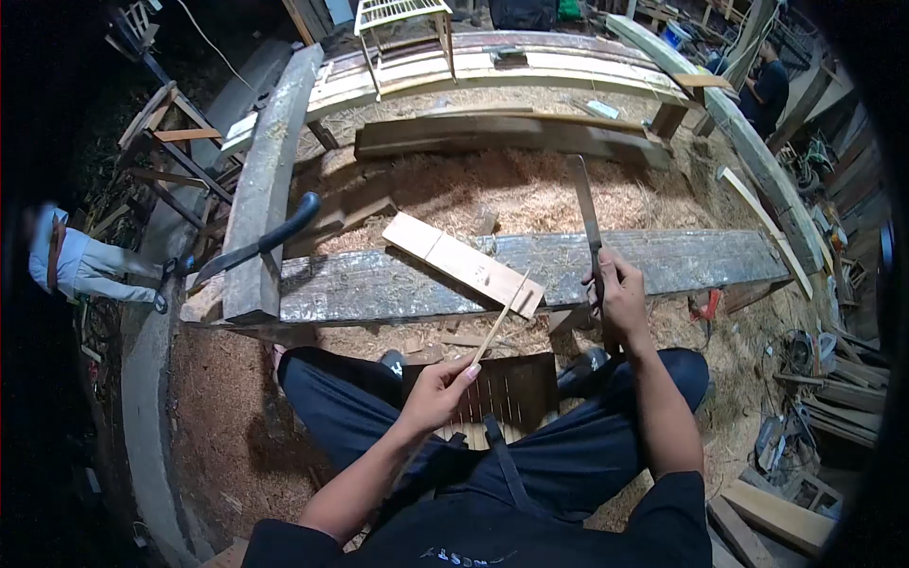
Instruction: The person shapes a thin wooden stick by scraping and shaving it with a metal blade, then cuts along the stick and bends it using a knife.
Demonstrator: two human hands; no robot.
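My left hand [437, 398] pinches a thin wooden stick [500, 327] in front of my lap. The stick's far end lies over a pale flat board [445, 254], which rests slantwise on a weathered beam [379, 284]. In my right hand [622, 298], the fingers wrap round the handle of a long knife [586, 204]. Its blade points up and away from me, over the beam, apart from the stick. Most of the knife's handle is hidden by my fingers.
A tool with a curved dark blue handle [292, 221] lies on the left beam [268, 170]. A slatted rack [402, 11] stands on the far planks [568, 68]. Shavings [530, 189] cover the ground. People are at far right [769, 85] and left [80, 260].
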